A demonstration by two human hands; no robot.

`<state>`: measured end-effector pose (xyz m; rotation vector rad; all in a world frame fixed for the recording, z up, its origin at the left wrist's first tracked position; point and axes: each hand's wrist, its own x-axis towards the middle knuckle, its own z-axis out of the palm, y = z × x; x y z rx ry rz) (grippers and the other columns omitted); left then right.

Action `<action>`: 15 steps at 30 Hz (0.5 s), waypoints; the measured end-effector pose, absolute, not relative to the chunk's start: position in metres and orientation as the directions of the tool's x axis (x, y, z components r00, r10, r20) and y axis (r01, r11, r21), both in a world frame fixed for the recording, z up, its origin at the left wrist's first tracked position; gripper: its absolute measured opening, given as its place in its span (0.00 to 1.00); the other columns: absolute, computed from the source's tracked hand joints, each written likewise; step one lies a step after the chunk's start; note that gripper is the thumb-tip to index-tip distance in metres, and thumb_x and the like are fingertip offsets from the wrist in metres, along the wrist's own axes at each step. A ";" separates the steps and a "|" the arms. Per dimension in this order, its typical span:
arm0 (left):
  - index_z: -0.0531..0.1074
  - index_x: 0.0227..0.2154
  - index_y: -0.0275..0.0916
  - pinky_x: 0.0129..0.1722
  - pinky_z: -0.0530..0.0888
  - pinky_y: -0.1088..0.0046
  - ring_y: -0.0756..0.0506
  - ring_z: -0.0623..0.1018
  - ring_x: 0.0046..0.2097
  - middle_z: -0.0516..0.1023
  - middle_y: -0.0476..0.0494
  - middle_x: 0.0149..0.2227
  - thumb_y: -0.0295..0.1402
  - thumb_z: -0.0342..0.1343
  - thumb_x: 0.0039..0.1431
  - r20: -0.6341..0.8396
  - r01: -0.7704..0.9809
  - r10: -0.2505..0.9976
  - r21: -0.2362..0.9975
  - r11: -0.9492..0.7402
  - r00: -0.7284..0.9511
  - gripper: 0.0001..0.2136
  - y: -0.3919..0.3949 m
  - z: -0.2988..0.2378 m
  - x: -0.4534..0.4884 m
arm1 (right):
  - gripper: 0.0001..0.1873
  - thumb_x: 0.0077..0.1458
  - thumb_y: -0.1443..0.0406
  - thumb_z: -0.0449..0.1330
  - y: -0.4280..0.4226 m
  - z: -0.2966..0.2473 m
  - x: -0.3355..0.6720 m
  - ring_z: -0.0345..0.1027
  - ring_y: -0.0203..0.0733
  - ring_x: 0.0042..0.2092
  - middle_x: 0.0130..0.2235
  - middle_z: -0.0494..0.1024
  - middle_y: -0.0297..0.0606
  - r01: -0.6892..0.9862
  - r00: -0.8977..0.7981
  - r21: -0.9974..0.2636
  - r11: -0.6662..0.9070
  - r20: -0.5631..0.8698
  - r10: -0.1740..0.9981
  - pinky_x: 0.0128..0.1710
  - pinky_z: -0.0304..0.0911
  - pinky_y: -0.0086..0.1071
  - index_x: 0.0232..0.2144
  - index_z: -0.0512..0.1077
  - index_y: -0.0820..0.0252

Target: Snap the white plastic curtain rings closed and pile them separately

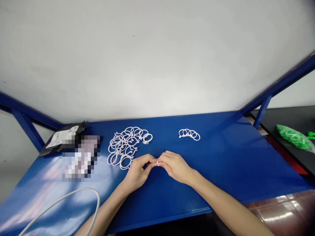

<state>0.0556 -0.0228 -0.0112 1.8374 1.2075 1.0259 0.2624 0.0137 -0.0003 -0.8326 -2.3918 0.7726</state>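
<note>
Over the front middle of the blue table, my left hand (139,172) and my right hand (176,165) meet fingertip to fingertip. Both are closed in a pinch on one small white piece (157,162). Fingers cover most of it, so its full shape cannot be seen. Just left of and beyond my left hand lies a loose heap of several white plastic rings (126,155) with small knobbed ends, overlapping one another. A smaller overlapping row of the same white rings (189,133) rests further back, to the right of my right hand.
A black plastic parcel with a label (61,137) and a blurred-out item (82,157) lie at the left. A white cable (71,191) loops up at the front left. Blue frame bars (262,111) flank the table. A bag of green pieces (294,137) sits on a dark surface at right.
</note>
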 end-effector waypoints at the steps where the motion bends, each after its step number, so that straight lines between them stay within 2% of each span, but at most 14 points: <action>1: 0.76 0.34 0.41 0.35 0.75 0.75 0.49 0.81 0.34 0.83 0.49 0.34 0.30 0.57 0.67 0.264 0.398 0.930 0.848 -0.350 0.254 0.05 -0.023 -0.010 0.055 | 0.12 0.72 0.65 0.52 0.014 -0.001 0.262 0.71 0.40 0.37 0.37 0.81 0.36 0.396 -0.681 -0.648 0.651 0.269 0.682 0.40 0.66 0.35 0.37 0.73 0.57; 3: 0.77 0.37 0.42 0.37 0.76 0.74 0.49 0.81 0.36 0.83 0.48 0.36 0.30 0.58 0.66 0.351 0.451 0.897 0.777 -0.439 0.269 0.03 -0.020 -0.005 0.054 | 0.10 0.72 0.65 0.52 0.014 -0.003 0.261 0.72 0.40 0.38 0.39 0.82 0.36 0.399 -0.644 -0.651 0.645 0.301 0.703 0.41 0.67 0.34 0.40 0.73 0.57; 6: 0.79 0.40 0.43 0.44 0.75 0.68 0.46 0.79 0.41 0.83 0.47 0.39 0.30 0.60 0.65 0.505 0.636 0.824 0.553 -0.538 0.258 0.04 -0.011 -0.002 0.044 | 0.08 0.71 0.63 0.55 0.016 -0.007 0.261 0.74 0.40 0.40 0.40 0.82 0.36 0.434 -0.606 -0.617 0.657 0.339 0.719 0.42 0.68 0.34 0.41 0.74 0.57; 8: 0.80 0.40 0.43 0.47 0.73 0.62 0.42 0.77 0.43 0.83 0.44 0.41 0.30 0.60 0.65 0.580 0.803 0.796 0.387 -0.453 0.170 0.05 -0.002 -0.005 0.032 | 0.09 0.71 0.62 0.56 0.020 -0.009 0.263 0.74 0.41 0.40 0.40 0.81 0.36 0.499 -0.563 -0.570 0.652 0.358 0.745 0.43 0.68 0.34 0.40 0.74 0.56; 10: 0.80 0.41 0.41 0.50 0.71 0.57 0.38 0.76 0.46 0.83 0.39 0.44 0.32 0.59 0.65 0.606 0.916 0.793 0.283 -0.285 0.059 0.06 0.006 -0.011 0.018 | 0.10 0.71 0.62 0.55 0.027 -0.008 0.269 0.75 0.42 0.41 0.40 0.81 0.37 0.603 -0.486 -0.517 0.608 0.366 0.794 0.41 0.69 0.34 0.39 0.75 0.56; 12: 0.80 0.43 0.40 0.52 0.68 0.53 0.33 0.73 0.51 0.81 0.35 0.48 0.35 0.58 0.65 0.567 0.957 0.824 0.245 -0.155 -0.012 0.09 0.012 -0.019 0.007 | 0.11 0.71 0.63 0.54 0.035 -0.006 0.278 0.75 0.43 0.42 0.41 0.79 0.40 0.720 -0.387 -0.450 0.528 0.370 0.844 0.40 0.70 0.34 0.39 0.75 0.57; 15: 0.81 0.42 0.40 0.51 0.66 0.51 0.30 0.70 0.54 0.80 0.33 0.50 0.37 0.57 0.66 0.486 0.970 0.872 0.231 -0.072 -0.051 0.10 0.016 -0.026 -0.002 | 0.12 0.71 0.63 0.52 0.049 -0.003 0.293 0.74 0.47 0.43 0.44 0.77 0.45 0.855 -0.241 -0.354 0.380 0.379 0.894 0.36 0.71 0.36 0.41 0.76 0.59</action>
